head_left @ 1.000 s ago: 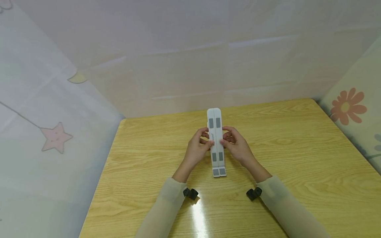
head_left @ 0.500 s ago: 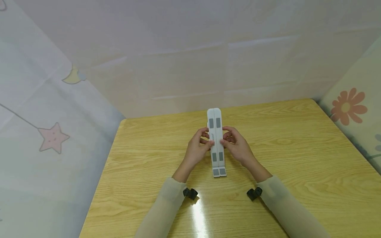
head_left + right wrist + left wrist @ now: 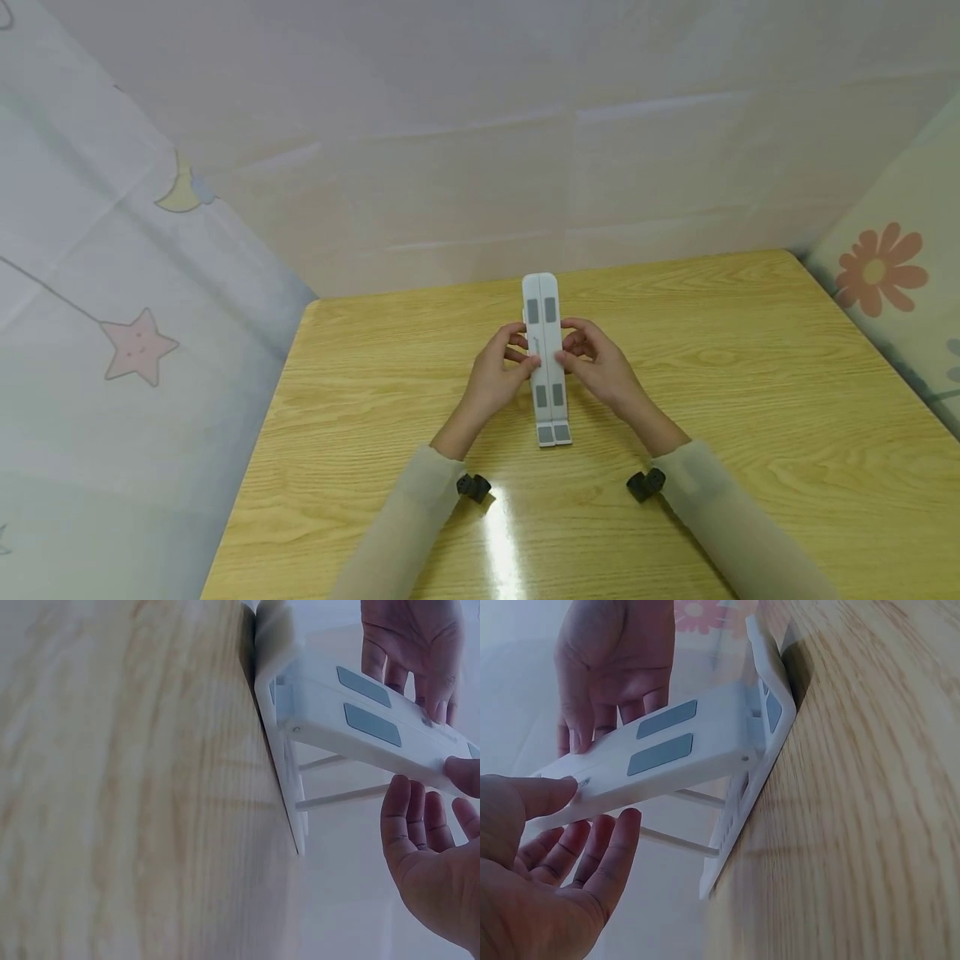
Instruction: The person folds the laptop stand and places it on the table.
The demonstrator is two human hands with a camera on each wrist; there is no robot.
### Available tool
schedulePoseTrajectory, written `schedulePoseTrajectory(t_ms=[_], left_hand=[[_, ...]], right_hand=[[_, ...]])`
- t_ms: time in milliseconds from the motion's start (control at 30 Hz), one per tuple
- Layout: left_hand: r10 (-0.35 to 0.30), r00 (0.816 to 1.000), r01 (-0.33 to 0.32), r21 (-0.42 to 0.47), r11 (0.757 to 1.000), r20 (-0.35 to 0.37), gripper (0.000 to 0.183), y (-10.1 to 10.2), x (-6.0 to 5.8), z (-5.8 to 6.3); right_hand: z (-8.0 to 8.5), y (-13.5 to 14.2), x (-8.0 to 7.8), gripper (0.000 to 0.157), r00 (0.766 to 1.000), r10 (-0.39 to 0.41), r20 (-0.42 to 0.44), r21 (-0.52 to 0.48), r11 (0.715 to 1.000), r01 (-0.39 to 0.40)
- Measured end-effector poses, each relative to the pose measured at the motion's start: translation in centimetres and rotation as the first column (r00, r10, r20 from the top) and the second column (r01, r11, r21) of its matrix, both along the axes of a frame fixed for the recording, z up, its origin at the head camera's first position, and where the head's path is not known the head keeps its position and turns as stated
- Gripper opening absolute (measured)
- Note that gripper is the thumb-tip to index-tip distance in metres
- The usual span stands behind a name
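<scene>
A white folding laptop stand [image 3: 547, 333] with grey rubber pads stands on the table, its two long bars side by side. Its upper part slopes up from the base, propped by thin struts [image 3: 679, 840] visible in the left wrist view. My left hand [image 3: 491, 375] pinches the left edge, thumb on top and fingers at the side and below. On the opposite edge, my right hand [image 3: 603, 371] grips the same way. In the right wrist view, the base [image 3: 281, 750] of the stand rests on the wood, and the right fingers [image 3: 416, 817] curl beneath the bar.
The wooden table [image 3: 712, 358] spreads around the stand on all sides. A pale cloth backdrop [image 3: 465, 167] rises behind it, with printed sides at left and right. A small black camera [image 3: 474, 487] sits on the left wrist, another camera [image 3: 646, 484] on the right.
Both hands keep the same hold and the stand stays in place. The wrists have shifted very slightly outward.
</scene>
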State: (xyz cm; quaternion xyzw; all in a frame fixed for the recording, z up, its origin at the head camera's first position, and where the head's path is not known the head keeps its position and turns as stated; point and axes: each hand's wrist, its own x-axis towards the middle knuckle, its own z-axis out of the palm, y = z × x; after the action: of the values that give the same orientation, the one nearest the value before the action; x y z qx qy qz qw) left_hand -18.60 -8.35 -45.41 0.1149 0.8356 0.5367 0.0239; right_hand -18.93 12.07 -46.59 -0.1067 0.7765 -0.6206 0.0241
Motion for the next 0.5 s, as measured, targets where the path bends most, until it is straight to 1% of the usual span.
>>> schedulePoseTrajectory(t_ms=[267, 300, 500], left_hand=[[-0.025, 0.999, 0.023, -0.054, 0.998, -0.033, 0.055, -0.4, 0.1, 0.2], [-0.029, 0.999, 0.027, -0.059, 0.998, -0.035, 0.056, -0.5, 0.2, 0.2], [-0.037, 0.999, 0.036, -0.064, 0.997, -0.023, 0.058, -0.8, 0.5, 0.3]], right_hand=[[0.4, 0.4, -0.6, 0.044, 1.000, 0.030, -0.007, 0.005, 1.000, -0.030], [0.8, 0.4, -0.4, 0.044, 1.000, 0.029, -0.003, 0.013, 0.999, -0.029], [1.2, 0.9, -0.9, 0.046, 0.999, 0.032, -0.019, 0.052, 0.998, -0.031]])
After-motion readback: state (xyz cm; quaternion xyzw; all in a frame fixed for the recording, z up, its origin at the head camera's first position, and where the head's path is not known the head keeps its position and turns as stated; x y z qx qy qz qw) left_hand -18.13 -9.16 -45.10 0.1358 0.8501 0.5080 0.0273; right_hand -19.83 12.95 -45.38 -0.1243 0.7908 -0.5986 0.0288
